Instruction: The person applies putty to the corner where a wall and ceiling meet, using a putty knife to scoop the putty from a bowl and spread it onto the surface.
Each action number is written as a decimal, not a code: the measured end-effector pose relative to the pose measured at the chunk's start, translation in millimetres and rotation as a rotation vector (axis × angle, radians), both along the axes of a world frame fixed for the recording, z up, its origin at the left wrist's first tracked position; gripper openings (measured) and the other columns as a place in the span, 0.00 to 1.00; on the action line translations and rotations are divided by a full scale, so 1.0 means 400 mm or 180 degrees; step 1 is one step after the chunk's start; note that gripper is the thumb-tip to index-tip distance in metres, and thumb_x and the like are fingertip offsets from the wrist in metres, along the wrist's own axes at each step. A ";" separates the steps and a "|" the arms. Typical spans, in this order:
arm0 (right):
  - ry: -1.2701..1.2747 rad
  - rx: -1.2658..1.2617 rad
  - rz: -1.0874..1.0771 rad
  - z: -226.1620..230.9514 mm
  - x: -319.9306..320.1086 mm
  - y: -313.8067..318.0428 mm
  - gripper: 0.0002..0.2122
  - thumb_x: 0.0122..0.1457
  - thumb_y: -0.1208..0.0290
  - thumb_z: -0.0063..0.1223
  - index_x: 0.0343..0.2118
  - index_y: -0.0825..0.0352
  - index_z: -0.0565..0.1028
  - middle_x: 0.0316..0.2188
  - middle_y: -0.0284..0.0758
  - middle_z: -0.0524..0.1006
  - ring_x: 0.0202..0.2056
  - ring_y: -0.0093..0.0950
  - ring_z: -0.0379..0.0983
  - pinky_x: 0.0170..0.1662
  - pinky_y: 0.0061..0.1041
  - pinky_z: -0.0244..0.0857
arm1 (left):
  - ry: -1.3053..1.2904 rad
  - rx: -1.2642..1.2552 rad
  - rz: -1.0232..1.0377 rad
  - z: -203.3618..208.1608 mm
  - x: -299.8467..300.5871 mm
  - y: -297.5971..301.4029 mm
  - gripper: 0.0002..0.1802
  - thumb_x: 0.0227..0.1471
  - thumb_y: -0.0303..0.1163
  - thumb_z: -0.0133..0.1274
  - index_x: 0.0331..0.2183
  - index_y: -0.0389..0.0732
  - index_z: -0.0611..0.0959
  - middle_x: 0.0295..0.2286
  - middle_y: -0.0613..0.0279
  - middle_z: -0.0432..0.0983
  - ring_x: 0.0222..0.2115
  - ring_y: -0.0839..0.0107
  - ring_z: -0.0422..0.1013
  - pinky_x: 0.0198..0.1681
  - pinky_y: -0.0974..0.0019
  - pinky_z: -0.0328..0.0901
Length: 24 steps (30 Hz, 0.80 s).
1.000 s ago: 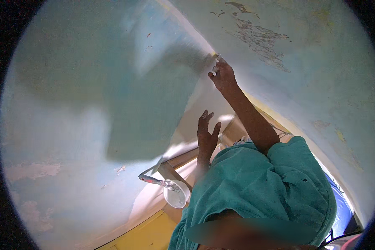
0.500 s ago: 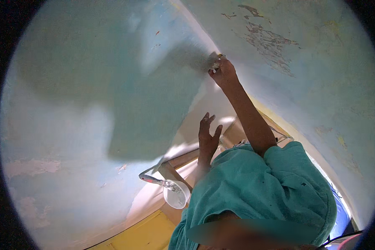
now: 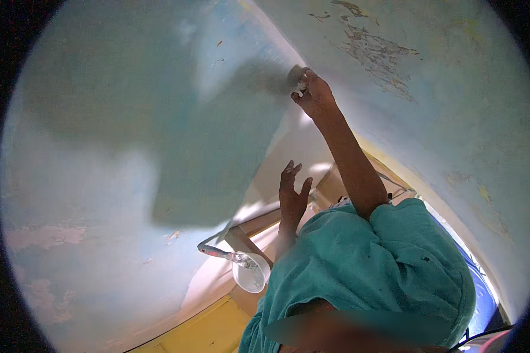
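Note:
My right hand (image 3: 315, 94) is raised to the seam where two walls meet, fingers curled and pressed close to the wall. Something whitish shows between the thumb and fingers, with a dark grey patch at the fingertips; what it is cannot be made out. Lower down, my left hand (image 3: 293, 191) hangs in the air with its fingers apart, holding nothing. Left of and below it, a putty knife (image 3: 215, 252) with a grey and red handle lies over the rim of a white tub (image 3: 257, 287), its blade smeared with pale paste.
On the left is a pale blue-green wall (image 3: 100, 194) with peeling patches; the right wall (image 3: 441, 117) has scraped brown marks. A wooden frame (image 3: 264, 223) stands beside the tub, above a yellow panel (image 3: 203, 326). Blue material (image 3: 483, 300) shows at the lower right.
My right hand has shifted slightly up and left along the wall seam. My left hand, the tub and the putty knife stay nearly the same.

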State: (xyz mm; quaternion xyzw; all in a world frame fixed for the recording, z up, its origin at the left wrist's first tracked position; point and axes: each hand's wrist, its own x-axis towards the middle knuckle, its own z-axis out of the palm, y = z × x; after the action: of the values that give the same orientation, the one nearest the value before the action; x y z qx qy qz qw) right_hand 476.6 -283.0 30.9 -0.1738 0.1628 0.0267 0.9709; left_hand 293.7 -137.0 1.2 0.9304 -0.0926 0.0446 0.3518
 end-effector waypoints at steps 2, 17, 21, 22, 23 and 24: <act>-0.0430 -0.0640 0.0023 0.014 -0.028 -0.007 0.10 0.49 0.73 0.42 0.36 0.61 0.68 0.31 0.28 0.63 0.33 0.24 0.55 0.34 0.29 0.50 | 0.0084 -0.0074 0.0027 -0.004 -0.004 -0.004 0.21 0.43 0.27 0.52 0.42 0.40 0.69 0.47 0.58 0.60 0.46 0.64 0.59 0.45 0.62 0.59; 0.0633 -0.0559 -0.0126 -0.075 -0.042 0.009 0.14 0.50 0.73 0.41 0.41 0.60 0.66 0.22 0.28 0.58 0.27 0.21 0.55 0.34 0.33 0.54 | 0.0079 -0.0204 -0.0166 0.002 0.016 -0.044 0.22 0.42 0.27 0.53 0.42 0.41 0.69 0.46 0.58 0.60 0.46 0.65 0.60 0.45 0.62 0.59; 0.0133 -0.0945 -0.0163 -0.076 -0.020 0.017 0.10 0.50 0.75 0.37 0.35 0.59 0.66 0.24 0.27 0.60 0.29 0.22 0.56 0.34 0.33 0.53 | -0.0042 -0.0077 -0.0257 0.008 0.028 -0.052 0.20 0.41 0.27 0.53 0.41 0.40 0.70 0.47 0.58 0.59 0.46 0.64 0.60 0.44 0.63 0.60; 0.0164 -0.0546 -0.0164 -0.074 -0.015 0.018 0.09 0.49 0.75 0.37 0.34 0.59 0.66 0.24 0.27 0.61 0.29 0.22 0.56 0.35 0.33 0.52 | -0.0063 -0.0052 -0.0253 0.010 0.030 -0.053 0.20 0.41 0.27 0.54 0.41 0.40 0.71 0.47 0.58 0.60 0.45 0.64 0.60 0.44 0.63 0.60; 0.0192 -0.0151 -0.0161 -0.071 -0.011 0.020 0.08 0.49 0.75 0.37 0.33 0.58 0.66 0.25 0.27 0.62 0.29 0.22 0.57 0.35 0.33 0.52 | -0.0084 -0.0032 -0.0246 0.011 0.033 -0.054 0.20 0.41 0.27 0.54 0.40 0.40 0.71 0.47 0.57 0.60 0.45 0.64 0.60 0.44 0.63 0.60; 0.0092 0.0225 -0.0186 -0.067 -0.009 0.020 0.07 0.49 0.75 0.37 0.31 0.58 0.66 0.26 0.27 0.63 0.30 0.22 0.57 0.35 0.33 0.52 | -0.0080 -0.0045 -0.0237 0.012 0.035 -0.055 0.20 0.41 0.27 0.54 0.40 0.40 0.71 0.46 0.57 0.60 0.45 0.64 0.60 0.44 0.63 0.60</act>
State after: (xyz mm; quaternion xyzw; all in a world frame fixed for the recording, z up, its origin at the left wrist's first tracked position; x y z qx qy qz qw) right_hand 473.0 -274.9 4.1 -0.1342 0.1808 0.0065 0.9743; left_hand 307.8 -159.1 6.0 0.9232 -0.1313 0.0438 0.3586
